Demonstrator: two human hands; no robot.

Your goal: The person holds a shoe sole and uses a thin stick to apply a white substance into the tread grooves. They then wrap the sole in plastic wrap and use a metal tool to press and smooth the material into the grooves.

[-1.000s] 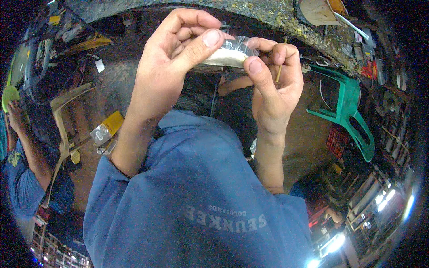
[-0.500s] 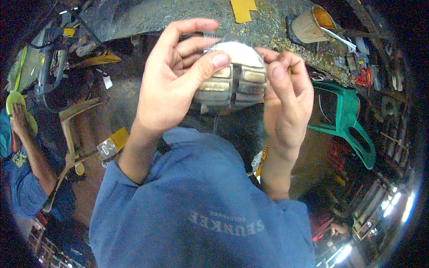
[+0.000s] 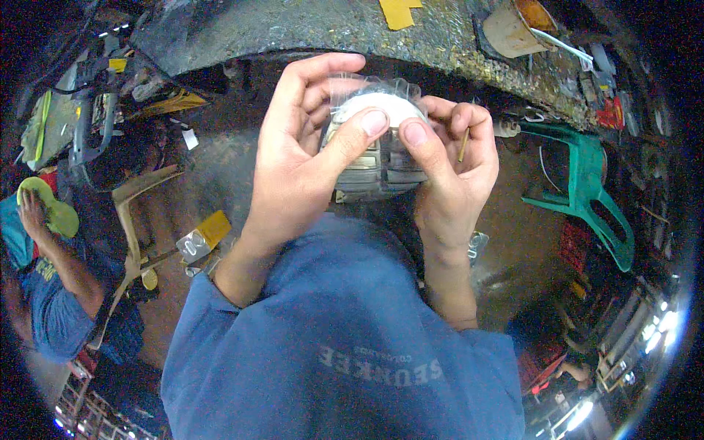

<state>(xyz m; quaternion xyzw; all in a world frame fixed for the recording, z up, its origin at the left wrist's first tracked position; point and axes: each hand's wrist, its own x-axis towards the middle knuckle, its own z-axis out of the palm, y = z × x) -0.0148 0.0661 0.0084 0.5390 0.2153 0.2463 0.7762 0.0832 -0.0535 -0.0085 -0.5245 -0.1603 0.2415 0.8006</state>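
both bare hands were raised together at the upper centre of the frame, grasping one item between them: a rounded object with a white domed top and dark, metallic-looking block faces, enclosed at least in part by clear, crinkled plastic film. left hand: thumb laid across the front at the white edge, lower fingers curled behind, forefinger stretched out above; its contact with the film was unclear. right hand: thumb pressed on the front, fingers bent behind; a thin, straw-coloured stick stuck out from among them, how firmly pinched could not be told. step in hand, as judged: steadying the object and adjusting the film, both thumbs near the white edge. the next move seemed to call for even thumb pressure, with the fingers behind minding the loose film and the stick held clear of it. surroundings: a dark, stained, curved worktop across the top of the frame, a cream, rust-marked bucket on it at upper right, a green plastic chair at right; at far left, a co-worker's hand on a lime-green rounded pad.
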